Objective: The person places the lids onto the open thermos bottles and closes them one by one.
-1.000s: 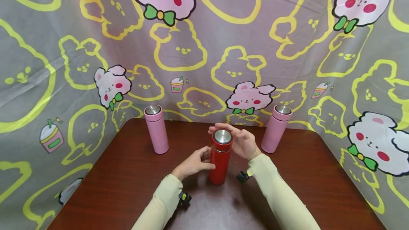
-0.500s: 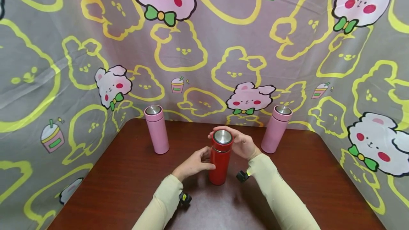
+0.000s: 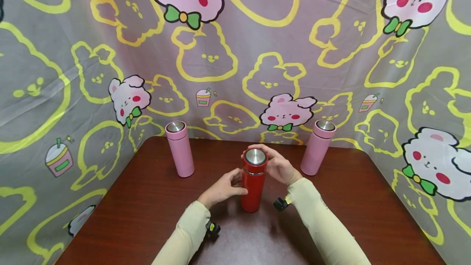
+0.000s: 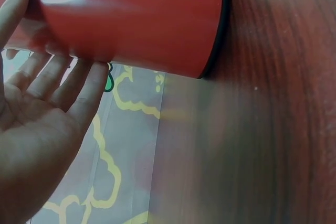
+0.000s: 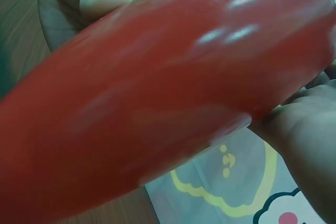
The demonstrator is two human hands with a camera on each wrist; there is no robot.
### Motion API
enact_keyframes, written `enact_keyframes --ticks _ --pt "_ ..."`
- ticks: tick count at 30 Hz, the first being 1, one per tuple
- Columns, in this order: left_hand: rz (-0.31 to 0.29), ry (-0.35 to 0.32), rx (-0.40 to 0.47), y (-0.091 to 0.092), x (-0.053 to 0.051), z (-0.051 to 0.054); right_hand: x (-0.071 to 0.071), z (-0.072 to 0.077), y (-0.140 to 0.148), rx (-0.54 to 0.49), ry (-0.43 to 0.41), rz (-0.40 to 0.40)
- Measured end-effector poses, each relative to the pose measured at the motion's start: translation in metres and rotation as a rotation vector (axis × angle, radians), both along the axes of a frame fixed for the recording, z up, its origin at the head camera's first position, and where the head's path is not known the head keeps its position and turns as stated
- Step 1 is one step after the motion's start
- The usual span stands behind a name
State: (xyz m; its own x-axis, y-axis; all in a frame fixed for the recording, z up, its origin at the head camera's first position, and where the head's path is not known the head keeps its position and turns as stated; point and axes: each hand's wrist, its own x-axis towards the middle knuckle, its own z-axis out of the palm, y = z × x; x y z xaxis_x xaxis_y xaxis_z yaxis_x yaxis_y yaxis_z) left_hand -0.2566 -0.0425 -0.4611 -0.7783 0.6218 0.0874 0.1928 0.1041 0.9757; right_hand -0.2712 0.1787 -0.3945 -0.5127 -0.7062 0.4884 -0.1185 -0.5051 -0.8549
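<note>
A red thermos (image 3: 252, 191) with a steel-topped lid (image 3: 255, 157) stands upright on the table in the middle of the head view. My left hand (image 3: 222, 189) holds its body from the left, thumb in front and fingers behind. The left wrist view shows that thumb and the fingertips against the red wall (image 4: 142, 19), with the black base rim below. Around the lid from the back and right curl the fingers of my right hand (image 3: 281, 167), partly hidden by the thermos. In the right wrist view the red body (image 5: 168, 87) fills much of the picture.
Two pink thermoses stand farther back, one on the left (image 3: 180, 150) and one to the right (image 3: 318, 148). The dark wooden table (image 3: 140, 216) meets a patterned cloth (image 3: 220, 64) at the back and sides.
My right hand's fingers have come lower and drawn in around the lid. The left hand stays in place, and the thermos has hardly moved.
</note>
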Motion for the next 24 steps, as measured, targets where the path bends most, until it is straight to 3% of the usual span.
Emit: enact_keyframes --ticks 3,8,10,14,19,24 --pt "-0.006 -0.002 0.013 0.0 0.004 0.006 0.003 0.0 0.002 0.017 -0.011 -0.055" --pt "-0.013 -0.011 0.028 0.0 0.004 0.005 0.006 -0.002 0.004 0.057 -0.006 -0.148" --pt "-0.015 -0.008 0.036 0.0 0.0 -0.002 0.007 -0.003 0.005 0.066 0.001 -0.171" --pt "-0.017 -0.019 0.042 0.001 0.001 -0.001 0.009 -0.004 0.007 0.074 0.019 -0.211" --pt "-0.026 -0.014 0.041 0.0 0.01 0.014 0.013 -0.004 0.007 0.083 0.034 -0.261" --pt "-0.029 -0.003 0.045 0.0 0.016 0.023 0.018 -0.003 0.007 0.118 0.078 -0.378"
